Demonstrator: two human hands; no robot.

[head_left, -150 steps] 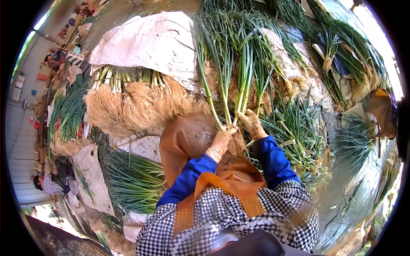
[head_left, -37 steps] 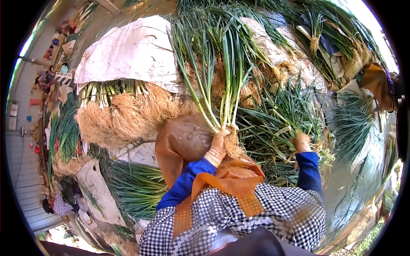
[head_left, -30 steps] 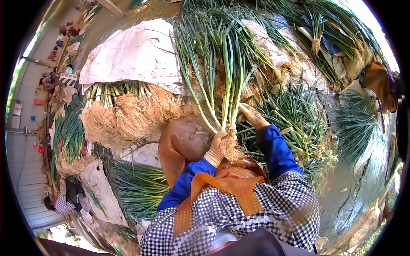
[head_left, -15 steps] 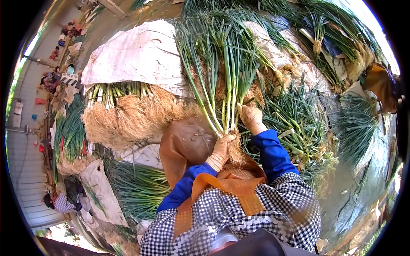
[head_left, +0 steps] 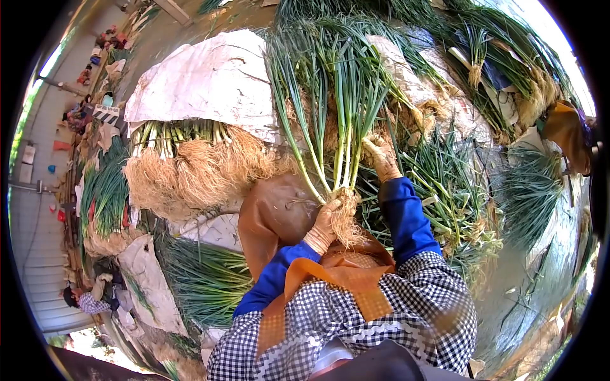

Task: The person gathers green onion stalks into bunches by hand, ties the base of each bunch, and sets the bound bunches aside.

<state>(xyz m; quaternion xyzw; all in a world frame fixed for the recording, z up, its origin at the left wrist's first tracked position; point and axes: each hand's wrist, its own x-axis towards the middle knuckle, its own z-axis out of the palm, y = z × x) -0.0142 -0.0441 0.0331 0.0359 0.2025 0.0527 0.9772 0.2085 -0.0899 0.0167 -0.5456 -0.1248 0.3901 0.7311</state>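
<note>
My left hand (head_left: 325,227) is closed round the white lower ends of a small bunch of green onions (head_left: 344,143). Their tan roots hang beside the fingers, and the long green leaves spread upward, away from me. My right hand (head_left: 380,154) is beside the stalks on their right, higher up than my left hand, with its fingers bent in toward them. Whether its fingertips grip a stalk is too small to tell. A loose heap of green leaves and stalks (head_left: 438,197) lies to the right of my right hand.
Rooted onion bundles (head_left: 200,171) lie at left, partly under a pale sack cloth (head_left: 210,79). Another green pile (head_left: 206,279) is at lower left. More onions (head_left: 524,197) lie at right on the wet ground. A person (head_left: 92,301) is at the far left edge.
My right hand has moved up along the right side of the stalks, away from my left hand. My left hand keeps its hold on the bunch, whose roots now show more in front.
</note>
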